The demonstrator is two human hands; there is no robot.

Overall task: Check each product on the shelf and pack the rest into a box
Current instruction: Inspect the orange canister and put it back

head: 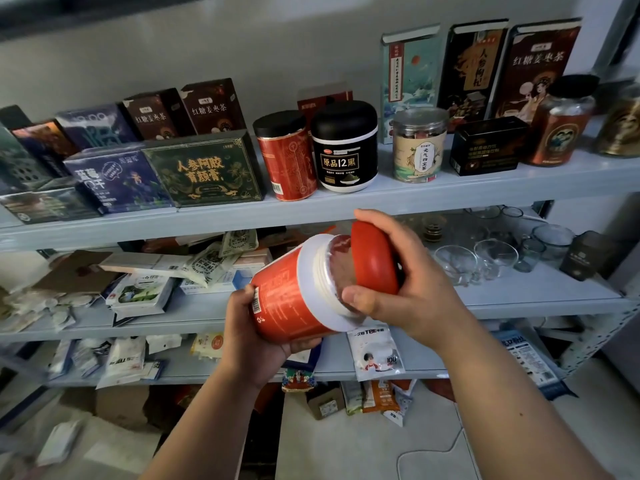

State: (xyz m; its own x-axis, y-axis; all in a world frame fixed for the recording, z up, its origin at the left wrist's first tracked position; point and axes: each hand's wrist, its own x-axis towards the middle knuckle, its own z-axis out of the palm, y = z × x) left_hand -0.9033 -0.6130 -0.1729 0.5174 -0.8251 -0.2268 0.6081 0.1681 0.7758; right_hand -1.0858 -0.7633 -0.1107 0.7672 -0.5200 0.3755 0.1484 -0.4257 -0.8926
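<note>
**Checking step: a red jar (291, 299) is being held part-open in front of the shelf (450, 192).**

The left grip (256, 337) is curling its fingers round the tilted jar's body, in the air just below the top shelf board. The right grip (405, 292) is clasping the red lid (375, 261), which is sitting askew at the white-rimmed mouth with reddish contents showing. By my judgement this product is being inspected and is not yet packed. The next move is calling for seating the lid square and turning it tight while the left grip is steadying the jar.
</note>
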